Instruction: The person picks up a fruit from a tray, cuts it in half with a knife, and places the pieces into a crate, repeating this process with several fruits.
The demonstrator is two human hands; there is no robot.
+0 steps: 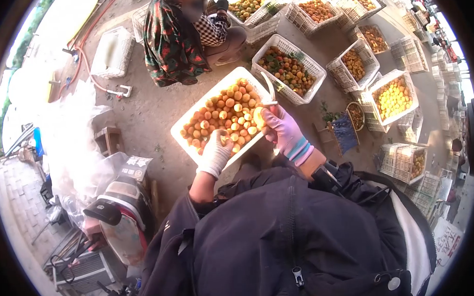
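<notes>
Left hand (215, 153), white glove, curls over fruit (227, 142) at near edge of crate (194, 114). Right hand (282, 129), purple glove, pinches single fruit (259, 117) above crate's right rim. Best: grip lightly, avoid bruising, keep picks over crate. Other person (173, 38) sits beyond.

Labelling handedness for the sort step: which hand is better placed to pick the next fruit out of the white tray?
Left, probably. The left hand in a white glove already rests on the orange fruits in the white rectangular plastic tray. The right hand in a purple glove is occupied, gripping one orange fruit at the tray's edge.
</notes>
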